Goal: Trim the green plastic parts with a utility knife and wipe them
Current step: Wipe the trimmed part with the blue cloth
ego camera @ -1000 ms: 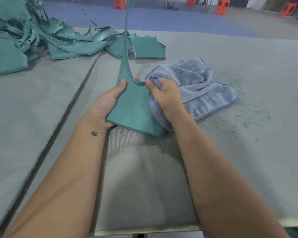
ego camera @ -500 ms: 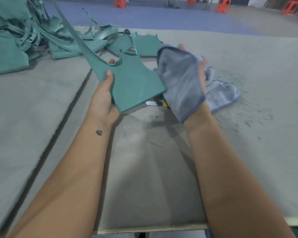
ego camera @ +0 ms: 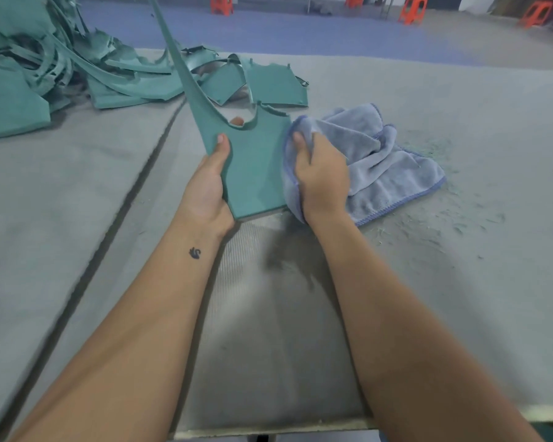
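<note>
The wiping step was in hand; the left hand (ego camera: 209,183) gripped the green plastic part (ego camera: 256,167) upright above the counter (ego camera: 460,282) middle; the right hand (ego camera: 321,173) clutched the blue-grey cloth (ego camera: 380,161) against its edge; next, probably, a firm stroke along the face.

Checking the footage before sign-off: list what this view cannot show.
- Utility knife: not visible in the head view.
- Green part: its long strip runs off the top edge; its underside faces away.
- Left hand: fingers hidden behind the part.
- Right hand: fingertips buried in the cloth.
</note>
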Demonstrator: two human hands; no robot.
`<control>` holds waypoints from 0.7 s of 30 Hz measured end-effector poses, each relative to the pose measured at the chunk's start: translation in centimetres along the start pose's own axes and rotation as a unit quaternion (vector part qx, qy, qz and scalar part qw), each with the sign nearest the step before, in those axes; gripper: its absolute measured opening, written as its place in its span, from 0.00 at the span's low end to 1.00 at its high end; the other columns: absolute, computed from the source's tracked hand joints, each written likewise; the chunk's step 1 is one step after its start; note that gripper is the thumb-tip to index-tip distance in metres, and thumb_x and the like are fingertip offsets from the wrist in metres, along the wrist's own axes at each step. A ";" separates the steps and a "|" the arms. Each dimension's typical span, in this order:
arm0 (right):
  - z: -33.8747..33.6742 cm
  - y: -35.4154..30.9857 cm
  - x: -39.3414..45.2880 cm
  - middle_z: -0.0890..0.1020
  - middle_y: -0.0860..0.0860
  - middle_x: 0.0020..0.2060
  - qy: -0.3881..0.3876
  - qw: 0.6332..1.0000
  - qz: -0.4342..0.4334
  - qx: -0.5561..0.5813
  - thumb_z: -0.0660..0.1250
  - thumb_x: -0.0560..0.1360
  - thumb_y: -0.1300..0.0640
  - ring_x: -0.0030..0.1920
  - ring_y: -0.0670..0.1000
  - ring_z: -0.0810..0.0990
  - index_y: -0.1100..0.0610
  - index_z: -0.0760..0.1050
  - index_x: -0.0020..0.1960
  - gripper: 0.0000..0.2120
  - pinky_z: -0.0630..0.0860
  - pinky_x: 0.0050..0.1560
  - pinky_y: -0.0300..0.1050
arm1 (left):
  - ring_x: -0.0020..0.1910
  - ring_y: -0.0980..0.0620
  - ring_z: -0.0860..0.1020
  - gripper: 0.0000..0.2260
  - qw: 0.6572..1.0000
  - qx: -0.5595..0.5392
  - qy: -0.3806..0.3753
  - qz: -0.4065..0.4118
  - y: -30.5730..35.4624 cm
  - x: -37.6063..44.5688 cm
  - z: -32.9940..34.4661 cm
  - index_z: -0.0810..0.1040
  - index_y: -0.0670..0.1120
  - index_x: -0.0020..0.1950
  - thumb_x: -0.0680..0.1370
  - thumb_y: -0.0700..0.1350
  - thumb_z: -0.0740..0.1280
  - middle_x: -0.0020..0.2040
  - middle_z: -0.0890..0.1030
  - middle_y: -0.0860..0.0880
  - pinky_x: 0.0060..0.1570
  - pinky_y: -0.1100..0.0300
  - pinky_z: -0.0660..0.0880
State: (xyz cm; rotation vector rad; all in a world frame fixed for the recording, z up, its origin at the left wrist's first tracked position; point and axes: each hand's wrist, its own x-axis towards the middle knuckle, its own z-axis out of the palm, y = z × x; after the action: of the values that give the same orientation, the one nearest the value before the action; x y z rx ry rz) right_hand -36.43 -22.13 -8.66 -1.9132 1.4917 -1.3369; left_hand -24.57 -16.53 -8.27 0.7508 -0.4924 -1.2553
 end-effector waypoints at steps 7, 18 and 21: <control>-1.5 0.2 0.8 0.72 0.48 0.35 0.070 0.928 0.207 0.300 0.55 0.83 0.52 0.38 0.49 0.72 0.55 0.72 0.42 0.14 0.68 0.47 0.41 | 0.56 0.45 0.82 0.18 0.999 -0.034 0.028 -0.026 -0.1 0.3 0.1 0.76 0.44 0.65 0.83 0.53 0.55 0.57 0.83 0.44 0.52 0.47 0.80; -1.8 -2.8 -0.4 0.76 0.49 0.47 -0.185 0.929 0.144 0.287 0.59 0.82 0.57 0.51 0.46 0.77 0.56 0.70 0.55 0.04 0.74 0.46 0.33 | 0.62 0.47 0.77 0.16 0.992 -0.120 0.007 -0.034 -0.5 0.2 0.8 0.70 0.39 0.70 0.84 0.42 0.55 0.66 0.77 0.42 0.61 0.53 0.75; -0.5 -2.4 -0.9 0.77 0.51 0.48 -0.111 0.973 0.082 0.184 0.66 0.78 0.56 0.53 0.52 0.74 0.61 0.70 0.56 0.11 0.70 0.54 0.42 | 0.58 0.46 0.79 0.16 0.997 -0.011 0.023 -0.070 -0.9 0.3 1.0 0.73 0.39 0.67 0.84 0.46 0.56 0.59 0.80 0.42 0.58 0.55 0.77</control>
State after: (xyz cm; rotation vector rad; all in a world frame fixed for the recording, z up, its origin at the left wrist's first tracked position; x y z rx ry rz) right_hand -35.55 -20.32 -6.98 -1.6066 1.1708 -1.1843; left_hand -25.81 -17.16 -8.30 0.8056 -0.3929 -1.3676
